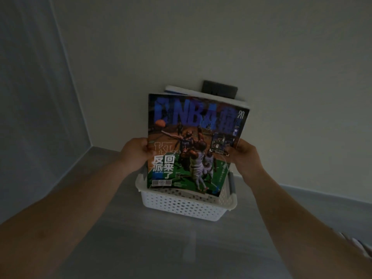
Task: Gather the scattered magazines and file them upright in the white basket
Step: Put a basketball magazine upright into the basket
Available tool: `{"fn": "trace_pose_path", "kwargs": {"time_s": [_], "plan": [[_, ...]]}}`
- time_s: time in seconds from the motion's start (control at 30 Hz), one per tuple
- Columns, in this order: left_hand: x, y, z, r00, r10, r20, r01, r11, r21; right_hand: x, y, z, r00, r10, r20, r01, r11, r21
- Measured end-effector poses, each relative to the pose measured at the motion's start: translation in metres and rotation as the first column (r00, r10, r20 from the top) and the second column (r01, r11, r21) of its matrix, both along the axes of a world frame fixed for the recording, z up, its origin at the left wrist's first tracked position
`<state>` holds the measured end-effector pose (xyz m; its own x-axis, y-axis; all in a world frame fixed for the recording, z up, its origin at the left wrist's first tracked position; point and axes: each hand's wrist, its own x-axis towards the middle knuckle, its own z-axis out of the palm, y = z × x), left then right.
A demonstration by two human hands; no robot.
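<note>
Dim room, head view: NBA magazine [193, 146] held upright, cover toward the camera, its lower edge down inside the white basket [181, 206], which sits on the floor [124, 242] close to the wall [201, 37]. Left hand [133, 151] grips the left edge and right hand [244, 153] the right edge, fingers of both clamped on the cover. Other magazines [181, 90] stand behind it in the basket, with a dark wall plate [220, 88] just beyond.
</note>
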<state>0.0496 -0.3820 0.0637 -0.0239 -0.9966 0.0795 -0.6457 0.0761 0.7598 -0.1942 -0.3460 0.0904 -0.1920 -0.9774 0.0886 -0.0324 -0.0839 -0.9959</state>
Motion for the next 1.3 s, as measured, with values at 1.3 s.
{"fn": "trace_pose_path", "kwargs": {"time_s": [1.3], "plan": [[-0.012,-0.026,-0.037,0.986,-0.167,0.004,0.167,0.984,-0.057,-0.014,-0.024,-0.051,0.951,-0.136,-0.277,0.13,0.991,-0.042]]}}
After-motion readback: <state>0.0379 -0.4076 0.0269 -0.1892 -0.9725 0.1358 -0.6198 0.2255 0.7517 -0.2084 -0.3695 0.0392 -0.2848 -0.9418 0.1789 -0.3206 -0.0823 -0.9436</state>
